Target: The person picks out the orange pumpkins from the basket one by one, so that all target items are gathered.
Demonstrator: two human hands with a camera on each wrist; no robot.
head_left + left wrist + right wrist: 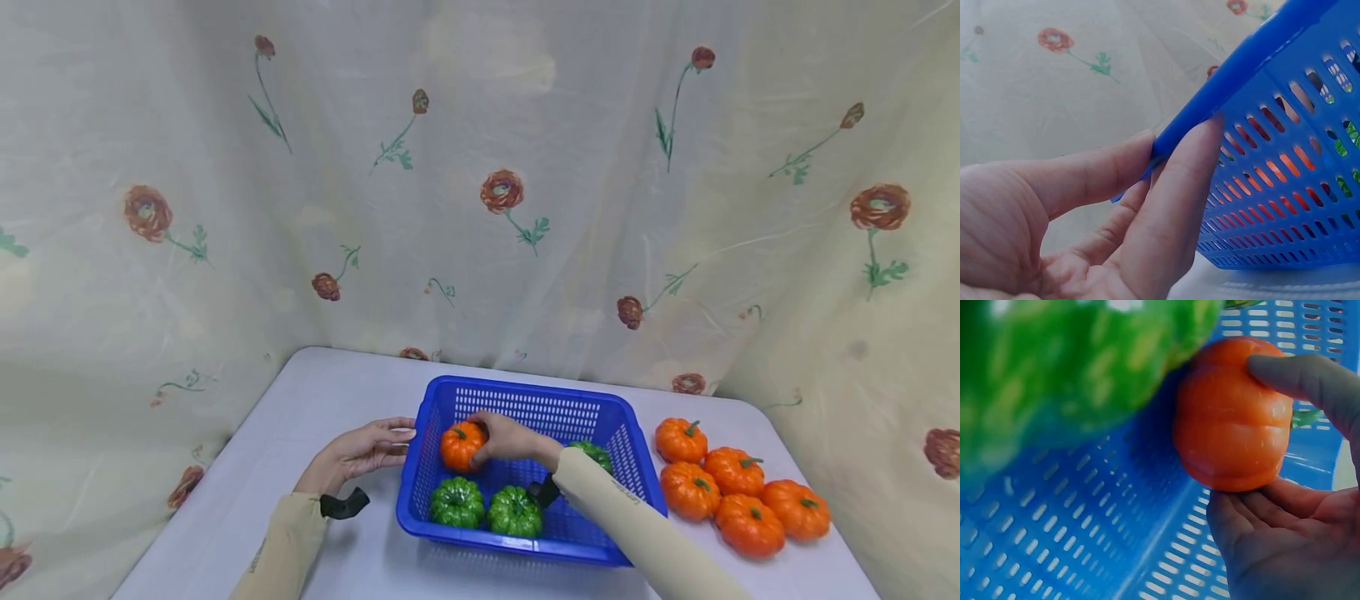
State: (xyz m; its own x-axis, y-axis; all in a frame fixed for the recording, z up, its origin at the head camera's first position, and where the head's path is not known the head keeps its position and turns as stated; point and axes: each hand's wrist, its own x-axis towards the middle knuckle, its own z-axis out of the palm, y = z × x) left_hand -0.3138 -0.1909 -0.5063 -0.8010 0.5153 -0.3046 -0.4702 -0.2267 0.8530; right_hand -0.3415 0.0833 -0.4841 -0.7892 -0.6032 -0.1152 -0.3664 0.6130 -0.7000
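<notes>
A blue plastic basket [525, 546] with slotted walls stands on the table. My left hand [369, 450] is at its left side; in the left wrist view the thumb and fingers pinch the basket's rim [1210, 94]. Inside, at the left end, my right hand [510, 437] grips a small orange pumpkin [460, 447] with a green stem. The right wrist view has the thumb on one side of this pumpkin [1235, 419] and the fingers on the other. Two green pumpkins [457, 502] lie along the basket's near side, and another green pumpkin [592, 454] is partly hidden by the right forearm.
To the right of the basket, several orange pumpkins [690, 492] sit grouped on the white table [337, 383]. A flowered curtain [465, 208] hangs behind the table and along its sides. The right forearm crosses over the basket's near right corner.
</notes>
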